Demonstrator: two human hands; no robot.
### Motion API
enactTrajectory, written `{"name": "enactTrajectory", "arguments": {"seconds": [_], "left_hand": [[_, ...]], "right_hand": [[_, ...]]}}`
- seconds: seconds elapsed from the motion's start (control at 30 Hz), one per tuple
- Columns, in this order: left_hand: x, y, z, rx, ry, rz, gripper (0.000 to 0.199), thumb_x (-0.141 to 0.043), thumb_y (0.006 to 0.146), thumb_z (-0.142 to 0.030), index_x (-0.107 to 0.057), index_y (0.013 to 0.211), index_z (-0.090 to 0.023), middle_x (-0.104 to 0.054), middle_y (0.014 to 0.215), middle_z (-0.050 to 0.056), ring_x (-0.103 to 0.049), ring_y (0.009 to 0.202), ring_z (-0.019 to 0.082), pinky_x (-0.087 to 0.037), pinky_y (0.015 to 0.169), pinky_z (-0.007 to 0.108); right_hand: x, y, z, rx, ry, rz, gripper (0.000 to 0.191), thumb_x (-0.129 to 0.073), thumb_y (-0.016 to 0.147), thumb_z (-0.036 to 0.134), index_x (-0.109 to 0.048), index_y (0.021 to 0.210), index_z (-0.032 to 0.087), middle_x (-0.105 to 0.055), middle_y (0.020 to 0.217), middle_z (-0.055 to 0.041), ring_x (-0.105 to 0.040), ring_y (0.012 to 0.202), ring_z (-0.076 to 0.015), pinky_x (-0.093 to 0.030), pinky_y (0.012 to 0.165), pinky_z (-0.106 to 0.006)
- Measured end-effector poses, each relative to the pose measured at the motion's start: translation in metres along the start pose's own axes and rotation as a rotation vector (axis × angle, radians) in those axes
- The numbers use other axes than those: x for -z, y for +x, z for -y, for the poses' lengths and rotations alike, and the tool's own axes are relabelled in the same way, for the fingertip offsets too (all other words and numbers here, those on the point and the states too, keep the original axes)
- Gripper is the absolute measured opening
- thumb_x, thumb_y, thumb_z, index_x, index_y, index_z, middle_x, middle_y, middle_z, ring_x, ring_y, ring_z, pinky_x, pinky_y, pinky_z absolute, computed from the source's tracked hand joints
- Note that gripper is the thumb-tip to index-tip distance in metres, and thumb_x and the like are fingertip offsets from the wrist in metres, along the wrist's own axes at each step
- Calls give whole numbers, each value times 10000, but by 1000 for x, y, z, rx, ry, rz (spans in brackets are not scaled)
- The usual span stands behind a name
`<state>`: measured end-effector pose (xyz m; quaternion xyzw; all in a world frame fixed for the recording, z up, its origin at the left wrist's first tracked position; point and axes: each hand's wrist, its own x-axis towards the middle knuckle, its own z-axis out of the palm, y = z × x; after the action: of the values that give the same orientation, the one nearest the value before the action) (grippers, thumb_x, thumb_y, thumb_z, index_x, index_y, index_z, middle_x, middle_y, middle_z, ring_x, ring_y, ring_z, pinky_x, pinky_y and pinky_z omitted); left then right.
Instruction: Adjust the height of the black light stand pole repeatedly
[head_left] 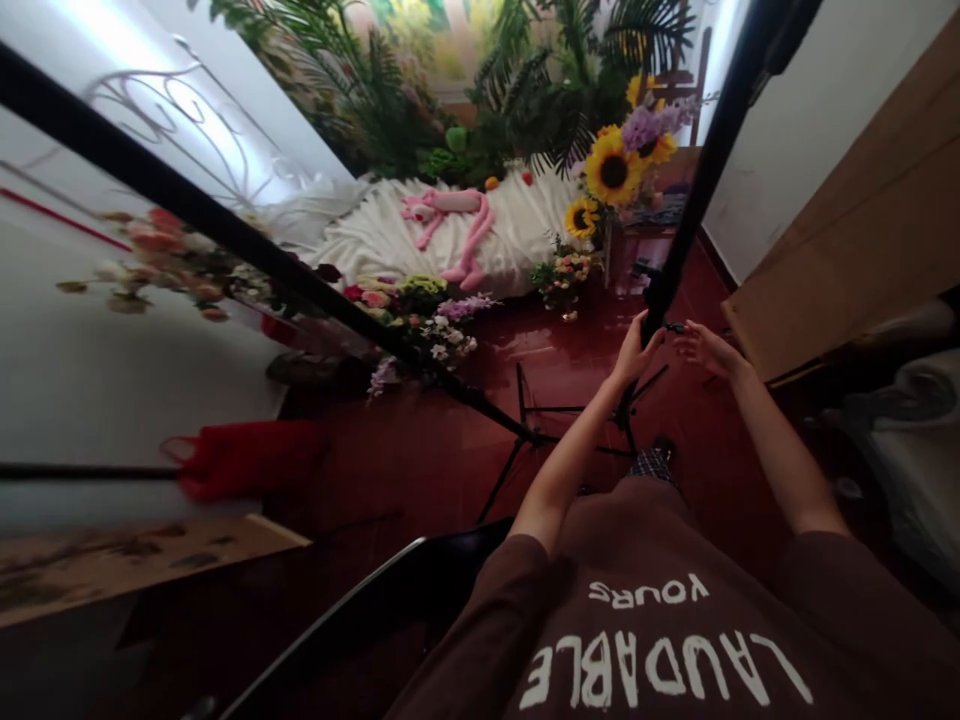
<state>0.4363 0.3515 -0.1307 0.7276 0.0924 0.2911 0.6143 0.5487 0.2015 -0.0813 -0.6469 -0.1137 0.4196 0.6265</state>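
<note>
A black tripod stand [684, 225] leans up in front of me on the right. My left hand [636, 352] is closed around its pole, just below a joint. A small black knob [675, 327] juts from the pole to the right. Close to that knob is my right hand [709, 350], its fingers spread and apart, holding nothing that I can see. Whether a fingertip touches the knob is hard to tell. Thin black legs [555, 409] of a stand spread over the floor below.
Another black pole [225, 225] slants across the left. Ahead, a white cloth [360, 225] carries a pink plush toy [457, 203], with artificial flowers [442, 335] and sunflowers [611, 172] around it. A red bag [251, 455] lies left on the red floor [420, 450]. A wooden board [847, 220] stands right.
</note>
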Motion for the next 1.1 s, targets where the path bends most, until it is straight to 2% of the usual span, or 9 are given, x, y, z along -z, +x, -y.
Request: {"name": "enactTrajectory", "arguments": {"seconds": [0.13, 0.23, 0.33, 0.5, 0.67, 0.8, 0.9, 1.0, 1.1], "left_hand": [[-9, 6, 0, 42, 74, -34, 472, -561, 952, -473, -480, 1315, -182, -679, 1060, 114, -677, 928, 220, -521, 905, 389], [-9, 5, 3, 12, 86, -49, 430, -571, 946, -464, -484, 1273, -198, -666, 1067, 103, -663, 908, 201, -513, 875, 354], [-10, 5, 4, 1, 75, -46, 408, -552, 956, -455, -473, 1268, -205, -658, 1087, 100, -655, 915, 187, -508, 878, 339], [-12, 5, 2, 32, 62, -46, 416, -563, 954, -455, -474, 1276, -208, -663, 1081, 98, -657, 914, 187, -514, 876, 343], [-12, 5, 0, 35, 54, -67, 424, -578, 948, -455, -483, 1284, -214, -665, 1046, 84, -655, 845, 175, -523, 861, 346], [-14, 5, 3, 41, 66, -72, 402, -584, 948, -426, -492, 1281, -220, -674, 1033, 80, -664, 860, 182, -527, 888, 362], [-15, 5, 9, 6, 63, -83, 391, -570, 953, -388, -481, 1290, -211, -675, 1106, 109, -675, 959, 203, -524, 935, 384], [-17, 6, 14, -22, 31, -76, 399, -524, 967, -355, -452, 1332, -212, -653, 1218, 137, -667, 1080, 213, -517, 983, 396], [-18, 6, 16, -13, 44, -68, 443, -539, 948, -345, -452, 1360, -207, -620, 1305, 159, -630, 1201, 232, -486, 1050, 411]], "right_hand": [[8, 7, 32, -80, -211, 161, 158, -734, 826, 292, -642, 894, 182, -704, 773, -18, -624, 602, -98, -441, 497, -172], [12, 15, 47, -51, -318, 287, 168, -780, 760, 243, -646, 816, 159, -667, 706, 2, -576, 583, -90, -417, 526, -189], [14, 19, 59, 18, -433, 316, 197, -822, 686, 186, -656, 784, 147, -654, 684, 10, -554, 590, -96, -414, 562, -213], [4, 12, 61, 344, -596, 111, 232, -838, 659, 152, -612, 707, 177, -623, 699, 30, -556, 650, -112, -432, 624, -226], [-9, -15, 21, 699, -885, -169, 63, -669, 829, 217, -637, 777, 234, -687, 1019, -60, -610, 974, -206, -484, 783, -278], [-18, -41, -10, 717, -869, -281, 48, -624, 867, 310, -653, 869, 272, -683, 1164, -77, -590, 1132, -262, -509, 926, -368], [-37, -49, -7, 729, -756, -345, 207, -692, 819, 338, -654, 1015, 283, -658, 1217, -100, -537, 1240, -311, -503, 995, -449], [-66, -35, 10, 672, -574, -360, 378, -732, 784, 340, -619, 1139, 275, -656, 1213, -114, -509, 1283, -326, -507, 996, -465], [-92, -6, 22, 643, -376, -394, 301, -730, 757, 319, -622, 1029, 252, -702, 1011, -96, -602, 1141, -299, -537, 894, -396]]}}
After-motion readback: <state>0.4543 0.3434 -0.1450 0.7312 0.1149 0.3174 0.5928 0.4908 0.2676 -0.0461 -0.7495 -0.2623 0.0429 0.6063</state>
